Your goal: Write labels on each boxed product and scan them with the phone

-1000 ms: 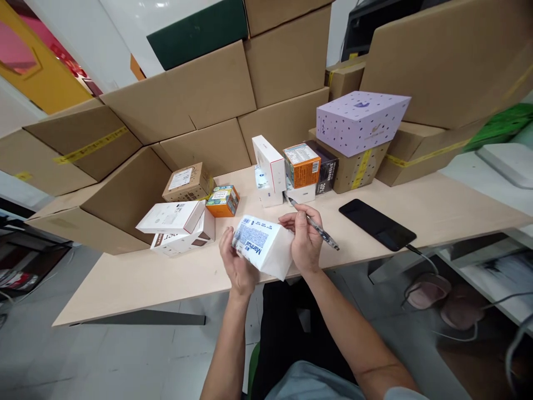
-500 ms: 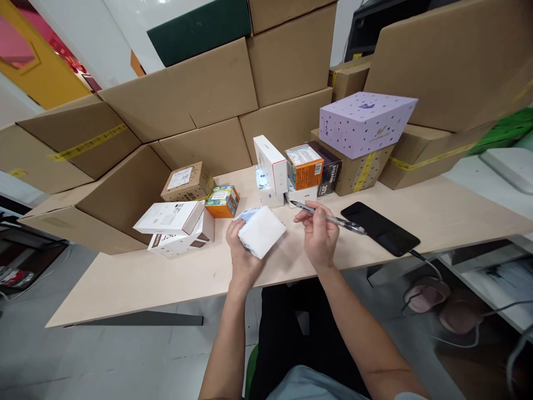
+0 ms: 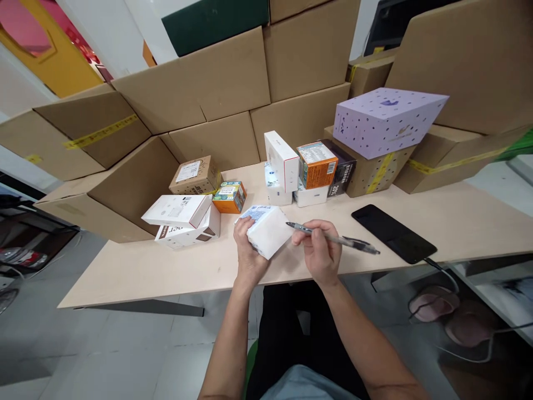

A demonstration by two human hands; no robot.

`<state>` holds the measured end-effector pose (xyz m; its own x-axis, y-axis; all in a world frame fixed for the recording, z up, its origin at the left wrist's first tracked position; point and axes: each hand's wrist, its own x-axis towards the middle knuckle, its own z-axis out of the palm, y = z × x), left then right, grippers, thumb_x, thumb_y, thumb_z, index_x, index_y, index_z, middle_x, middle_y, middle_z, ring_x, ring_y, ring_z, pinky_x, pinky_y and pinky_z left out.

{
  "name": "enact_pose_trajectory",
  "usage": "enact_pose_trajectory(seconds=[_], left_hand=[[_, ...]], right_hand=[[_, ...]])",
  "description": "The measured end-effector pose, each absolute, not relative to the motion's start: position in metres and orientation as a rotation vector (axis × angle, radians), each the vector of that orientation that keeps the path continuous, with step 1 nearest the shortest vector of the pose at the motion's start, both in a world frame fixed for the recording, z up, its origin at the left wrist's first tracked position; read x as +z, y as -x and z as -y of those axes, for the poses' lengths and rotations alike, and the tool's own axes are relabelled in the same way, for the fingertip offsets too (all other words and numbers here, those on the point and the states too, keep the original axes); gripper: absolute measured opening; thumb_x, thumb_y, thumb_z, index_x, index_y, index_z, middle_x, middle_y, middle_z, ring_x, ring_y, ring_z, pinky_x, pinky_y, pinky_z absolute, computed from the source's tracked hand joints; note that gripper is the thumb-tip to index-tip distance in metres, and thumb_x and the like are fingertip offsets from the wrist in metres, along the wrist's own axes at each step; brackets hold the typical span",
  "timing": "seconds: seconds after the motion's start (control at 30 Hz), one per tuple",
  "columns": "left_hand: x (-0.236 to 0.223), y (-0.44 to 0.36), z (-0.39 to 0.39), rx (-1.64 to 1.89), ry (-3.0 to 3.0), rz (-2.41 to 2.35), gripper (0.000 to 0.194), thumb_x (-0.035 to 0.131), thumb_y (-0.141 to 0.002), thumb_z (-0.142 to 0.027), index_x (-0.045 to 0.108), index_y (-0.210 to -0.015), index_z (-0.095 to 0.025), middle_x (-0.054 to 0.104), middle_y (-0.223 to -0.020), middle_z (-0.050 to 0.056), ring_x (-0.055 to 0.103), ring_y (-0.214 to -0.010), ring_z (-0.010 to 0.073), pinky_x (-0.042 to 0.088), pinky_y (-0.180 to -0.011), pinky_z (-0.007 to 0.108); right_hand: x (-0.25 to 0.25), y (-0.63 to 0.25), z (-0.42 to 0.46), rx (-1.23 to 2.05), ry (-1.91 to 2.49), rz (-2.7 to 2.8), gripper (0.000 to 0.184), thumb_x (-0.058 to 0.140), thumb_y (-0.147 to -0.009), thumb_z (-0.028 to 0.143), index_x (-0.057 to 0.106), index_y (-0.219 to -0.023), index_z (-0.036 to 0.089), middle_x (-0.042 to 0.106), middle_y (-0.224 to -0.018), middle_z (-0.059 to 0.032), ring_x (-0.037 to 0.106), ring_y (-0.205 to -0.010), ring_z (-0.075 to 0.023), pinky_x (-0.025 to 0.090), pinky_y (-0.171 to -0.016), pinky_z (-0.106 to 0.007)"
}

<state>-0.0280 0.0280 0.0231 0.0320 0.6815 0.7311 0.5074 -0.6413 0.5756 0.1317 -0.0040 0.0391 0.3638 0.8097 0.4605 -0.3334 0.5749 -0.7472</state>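
My left hand [image 3: 249,253] is closed around a white box [image 3: 271,233] with blue print on its top face, held tilted above the table's front edge. A pen [image 3: 341,240] with a dark grip and clear barrel is pinched in my right hand [image 3: 321,253]. Its tip points left, close to the blank white side of the box. Behind them stand a white upright box [image 3: 282,161] and an orange box [image 3: 317,165], both on top of other white boxes. To the left are a small orange box [image 3: 230,197] and a flat white box [image 3: 177,210] on a larger white one.
A black phone [image 3: 393,233] with a cable lies at the right of the wooden table [image 3: 200,272]. Large cardboard boxes [image 3: 191,94] wall off the back and left. A lilac box [image 3: 383,125] rests on a brown carton. A brown box [image 3: 195,175] stands back left.
The pen tip has come nearer to the white box, nearly reaching its blank side. The whole view has shifted slightly, with the surroundings mostly moving right in the picture.
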Motion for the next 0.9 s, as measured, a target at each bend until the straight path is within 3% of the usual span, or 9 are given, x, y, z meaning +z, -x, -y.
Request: enact_pose_trajectory(seconds=[0.23, 0.43, 0.9], left_hand=[[0.02, 0.03, -0.028, 1.666, -2.093, -1.252, 0.076, 0.081, -0.072, -0.041, 0.038, -0.134, -0.025, 0.046, -0.137, 0.015, 0.044, -0.134, 0.0314, 0.033, -0.113, 0.054], [0.021, 0.03, -0.028, 1.655, -2.133, -1.23, 0.075, 0.08, -0.074, -0.04, 0.037, -0.134, -0.026, 0.046, -0.136, 0.014, 0.043, -0.134, 0.0311, 0.034, -0.113, 0.055], [0.019, 0.031, -0.027, 1.649, -2.123, -1.272, 0.073, 0.078, -0.075, -0.038, 0.038, -0.135, -0.027, 0.047, -0.137, 0.014, 0.045, -0.133, 0.0314, 0.038, -0.11, 0.056]], right_hand=[[0.042, -0.118, 0.012, 0.575, 0.647, 1.329, 0.017, 0.057, -0.093, 0.026, 0.06, -0.11, 0.029, 0.072, -0.086, -0.002, 0.068, -0.079, -0.0187, 0.054, -0.076, -0.037], [0.041, -0.112, 0.005, 0.587, 0.649, 1.328, 0.01, 0.054, -0.093, 0.031, 0.062, -0.097, 0.027, 0.067, -0.083, -0.0021, 0.064, -0.075, -0.0185, 0.052, -0.071, -0.036], [0.041, -0.11, 0.002, 0.377, 0.654, 1.483, 0.012, 0.05, -0.094, 0.017, 0.056, -0.102, 0.024, 0.062, -0.087, -0.0019, 0.061, -0.079, -0.0156, 0.051, -0.073, -0.031]])
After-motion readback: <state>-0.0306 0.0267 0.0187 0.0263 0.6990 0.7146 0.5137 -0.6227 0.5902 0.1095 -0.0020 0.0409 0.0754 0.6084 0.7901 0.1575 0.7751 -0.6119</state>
